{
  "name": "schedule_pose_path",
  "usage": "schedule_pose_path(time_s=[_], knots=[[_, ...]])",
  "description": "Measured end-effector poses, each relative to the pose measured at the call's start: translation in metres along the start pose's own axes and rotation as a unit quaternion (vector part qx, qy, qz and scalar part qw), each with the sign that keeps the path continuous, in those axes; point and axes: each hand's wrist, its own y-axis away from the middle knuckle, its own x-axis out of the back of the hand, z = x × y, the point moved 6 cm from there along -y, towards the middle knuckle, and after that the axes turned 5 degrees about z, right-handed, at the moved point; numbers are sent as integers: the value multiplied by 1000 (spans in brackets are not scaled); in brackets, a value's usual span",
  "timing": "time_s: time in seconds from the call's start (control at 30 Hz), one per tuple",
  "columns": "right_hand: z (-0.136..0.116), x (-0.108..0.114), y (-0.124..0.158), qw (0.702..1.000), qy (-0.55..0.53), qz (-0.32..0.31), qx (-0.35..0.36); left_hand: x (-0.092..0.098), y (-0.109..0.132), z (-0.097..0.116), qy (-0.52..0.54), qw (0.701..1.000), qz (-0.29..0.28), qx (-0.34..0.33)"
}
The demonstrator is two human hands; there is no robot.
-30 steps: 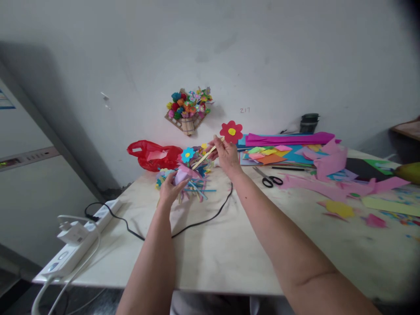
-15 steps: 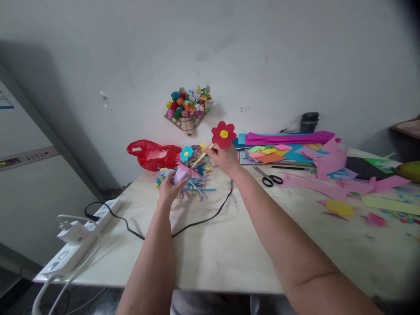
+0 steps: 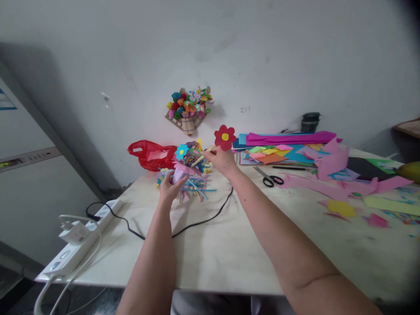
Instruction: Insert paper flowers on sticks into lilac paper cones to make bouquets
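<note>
My left hand [image 3: 169, 187] is wrapped round the pale purple base of a paper flower bouquet [image 3: 187, 157] at the far middle of the table. A blue flower with a yellow centre tops the bunch. My right hand [image 3: 222, 160] pinches the pale stick of a red paper flower [image 3: 225, 137] with a yellow centre. The stick's lower end reaches into the bunch and the red bloom stands just right of it. Under the bouquet lies a heap of coloured paper strips [image 3: 194, 186].
A red plastic bag [image 3: 151, 155] lies left of the bouquet. A black cable [image 3: 197, 222] runs to a white power strip [image 3: 82, 241] at the table's left edge. Black scissors [image 3: 270, 177], coloured paper sheets [image 3: 277, 151] and pink scraps [image 3: 331, 168] cover the right. A flower decoration [image 3: 188, 108] hangs on the wall.
My right hand has moved the red flower left and down toward the bouquet. My left hand has tilted the bouquet more upright.
</note>
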Motion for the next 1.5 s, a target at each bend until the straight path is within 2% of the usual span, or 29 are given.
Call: schedule_pose_path(time_s=[0.13,0.33,0.6,0.7,0.87,0.93,1.07,1.3,1.5], knots=[[-1,-6,3,1000,-13,-6,-5,-2,1,0,24,1000,-11,15],[-5,-3,5,1000,-3,26,15,-1,4,4,47,998,-11,31],[4,3,2,993,-27,-48,-100,-2,6,9,108,993,-41,27],[1,3,4,995,9,-48,-92,-2,6,8,110,992,-47,30],[-7,7,5,996,79,-15,-29,-3,6,7,119,991,-50,42],[-9,6,5,998,58,-27,-19,-3,7,8,126,990,-47,43],[-6,3,5,997,12,-60,-46,-2,9,11,138,989,-43,44],[-1,2,5,998,37,-11,-50,-3,10,12,126,989,-49,54],[6,3,-1,998,-9,-28,-55,-4,10,11,140,987,-59,45]])
